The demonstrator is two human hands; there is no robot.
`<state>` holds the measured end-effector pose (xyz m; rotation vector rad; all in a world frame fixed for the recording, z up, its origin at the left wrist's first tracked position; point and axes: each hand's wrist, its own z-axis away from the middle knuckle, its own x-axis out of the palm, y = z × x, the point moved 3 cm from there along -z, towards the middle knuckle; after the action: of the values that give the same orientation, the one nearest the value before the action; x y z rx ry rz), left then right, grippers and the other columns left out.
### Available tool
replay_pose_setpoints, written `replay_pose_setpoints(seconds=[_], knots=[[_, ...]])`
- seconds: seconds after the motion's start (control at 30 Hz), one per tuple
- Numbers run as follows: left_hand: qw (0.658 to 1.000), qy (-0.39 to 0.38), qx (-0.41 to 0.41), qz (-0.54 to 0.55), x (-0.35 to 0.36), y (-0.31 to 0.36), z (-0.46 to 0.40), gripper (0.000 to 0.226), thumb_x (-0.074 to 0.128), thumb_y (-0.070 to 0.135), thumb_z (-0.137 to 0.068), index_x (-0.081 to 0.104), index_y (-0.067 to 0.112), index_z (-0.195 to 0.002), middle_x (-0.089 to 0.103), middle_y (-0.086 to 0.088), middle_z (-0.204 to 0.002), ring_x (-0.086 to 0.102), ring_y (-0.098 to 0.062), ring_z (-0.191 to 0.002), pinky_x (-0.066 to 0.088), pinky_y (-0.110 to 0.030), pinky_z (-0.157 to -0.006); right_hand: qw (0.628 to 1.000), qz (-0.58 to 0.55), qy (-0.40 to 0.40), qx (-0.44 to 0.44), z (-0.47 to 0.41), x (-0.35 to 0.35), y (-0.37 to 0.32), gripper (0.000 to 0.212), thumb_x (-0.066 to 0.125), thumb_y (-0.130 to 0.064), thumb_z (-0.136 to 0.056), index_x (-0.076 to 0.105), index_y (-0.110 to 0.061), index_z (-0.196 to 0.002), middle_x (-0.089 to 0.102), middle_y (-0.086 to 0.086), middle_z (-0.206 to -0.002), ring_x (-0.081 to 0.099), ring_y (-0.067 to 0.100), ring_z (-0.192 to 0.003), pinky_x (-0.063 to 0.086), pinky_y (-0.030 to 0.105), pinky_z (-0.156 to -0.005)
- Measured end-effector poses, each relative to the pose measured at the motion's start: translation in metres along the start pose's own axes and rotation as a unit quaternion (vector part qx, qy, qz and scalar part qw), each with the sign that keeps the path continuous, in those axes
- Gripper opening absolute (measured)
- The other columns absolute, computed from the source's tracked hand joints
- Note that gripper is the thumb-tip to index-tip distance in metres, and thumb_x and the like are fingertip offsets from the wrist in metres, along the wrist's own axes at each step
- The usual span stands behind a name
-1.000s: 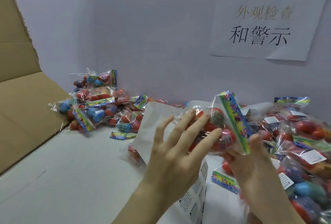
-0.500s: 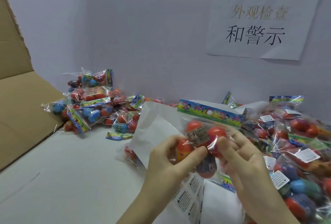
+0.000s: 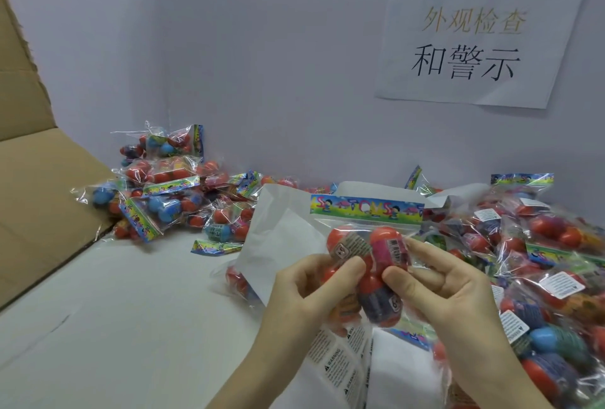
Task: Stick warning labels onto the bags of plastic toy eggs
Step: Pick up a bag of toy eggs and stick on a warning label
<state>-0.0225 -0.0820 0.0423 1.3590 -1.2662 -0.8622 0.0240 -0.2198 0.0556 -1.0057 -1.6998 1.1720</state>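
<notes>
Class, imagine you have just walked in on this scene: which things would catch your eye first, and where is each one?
First, the clear plastic bag of red toy eggs with its colourful cartoon header, held at centre by the left hand and right hand. Next, the white paper sign with Chinese characters on the wall, upper right. Then the heaps of bagged eggs: white-labelled ones on the right, others at back left.
</notes>
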Motion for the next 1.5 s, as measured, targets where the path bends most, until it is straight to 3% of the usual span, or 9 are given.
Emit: replay_pose_setpoints(seconds=[0.17,0.3,0.5,0.67,0.77,1.1,1.23,1.37,1.5], knots=[[1.0,0.012,0.018,0.008,-0.001,0.002,-0.001,0.02,0.083,0.031,-0.062,0.071,0.016,-0.069,0.06,0.002,-0.056,0.055,-0.009,-0.049,0.045,-0.019,-0.045,0.997,0.069,-0.034,-0.004,0.001,0.002,0.003,0.078,0.072,-0.075,-0.038,0.072,-0.02,-0.093,0.073,0.003,-0.077,0.067,0.009,-0.068,0.048,0.013,-0.057],[0.999,-0.019,0.022,-0.014,0.001,0.0,0.002,0.033,0.073,0.042,-0.055,0.07,0.014,-0.073,0.055,0.006,-0.053,0.05,-0.007,-0.046,0.041,-0.02,-0.045,0.999,0.037,-0.015,0.005,-0.002,0.001,0.004,0.023,0.079,-0.022,-0.05,0.074,-0.021,-0.073,0.066,0.0,-0.063,0.055,0.007,-0.055,0.045,0.013,-0.051],[0.998,-0.003,0.024,-0.054,0.003,-0.002,0.002,0.034,0.082,0.034,-0.058,0.072,0.011,-0.08,0.06,-0.003,-0.06,0.056,-0.007,-0.049,0.044,-0.018,-0.046,1.0,0.02,0.004,-0.01,-0.003,-0.002,0.006,0.03,0.073,-0.043,-0.054,0.073,-0.018,-0.072,0.067,0.009,-0.067,0.055,0.018,-0.057,0.047,0.021,-0.052],[0.993,0.087,0.068,0.039,-0.005,0.004,-0.001,0.026,0.071,0.039,-0.052,0.073,0.017,-0.066,0.065,0.0,-0.055,0.06,-0.007,-0.047,0.047,-0.017,-0.045,0.996,0.021,-0.085,0.023,-0.003,0.004,0.01,0.076,0.083,-0.062,-0.031,0.072,-0.021,-0.094,0.074,0.005,-0.09,0.07,0.016,-0.082,0.054,0.02,-0.066],[0.992,0.087,0.071,0.06,-0.007,0.006,0.0,0.031,0.068,0.045,-0.053,0.073,0.019,-0.069,0.07,-0.002,-0.062,0.064,-0.009,-0.052,0.049,-0.018,-0.046,0.994,0.045,-0.101,0.011,-0.001,0.009,0.01,0.051,0.081,-0.048,-0.04,0.075,-0.026,-0.086,0.074,0.005,-0.081,0.07,0.014,-0.073,0.052,0.017,-0.063],[0.994,0.03,0.035,0.103,-0.01,0.003,-0.004,0.011,0.071,0.024,-0.071,0.077,0.018,-0.078,0.075,-0.003,-0.079,0.071,-0.014,-0.071,0.053,-0.018,-0.059,0.998,0.01,-0.05,-0.04,0.003,0.009,0.002,0.06,0.069,-0.076,-0.045,0.077,-0.029,-0.081,0.074,0.003,-0.076,0.067,0.008,-0.065,0.048,0.011,-0.057],[0.993,0.088,0.079,0.015,-0.008,0.004,-0.001,0.049,0.069,0.04,-0.062,0.067,0.013,-0.103,0.073,-0.003,-0.096,0.069,-0.008,-0.084,0.051,-0.017,-0.071,0.989,0.058,0.066,-0.118,0.007,0.006,-0.001,0.017,0.063,-0.049,-0.066,0.074,-0.041,-0.077,0.073,-0.005,-0.069,0.06,-0.001,-0.053,0.048,0.013,-0.051],[0.982,0.155,0.101,-0.021,-0.005,0.003,0.004,0.045,0.076,0.055,-0.059,0.069,0.026,-0.093,0.069,0.007,-0.092,0.065,-0.002,-0.08,0.049,-0.013,-0.061,0.869,0.269,0.189,-0.369,0.018,0.008,-0.012,0.017,0.061,-0.041,-0.085,0.07,-0.031,-0.096,0.069,-0.019,-0.096,0.061,-0.005,-0.074,0.048,0.009,-0.063],[0.988,-0.023,0.024,0.152,0.011,0.005,0.007,0.043,0.082,0.052,-0.046,0.077,0.026,-0.081,0.074,0.002,-0.079,0.069,-0.007,-0.076,0.053,-0.018,-0.062,0.692,0.469,0.115,-0.537,0.03,0.029,-0.002,0.024,0.062,-0.034,-0.087,0.064,-0.015,-0.101,0.067,0.005,-0.104,0.064,0.012,-0.084,0.048,0.025,-0.076]])
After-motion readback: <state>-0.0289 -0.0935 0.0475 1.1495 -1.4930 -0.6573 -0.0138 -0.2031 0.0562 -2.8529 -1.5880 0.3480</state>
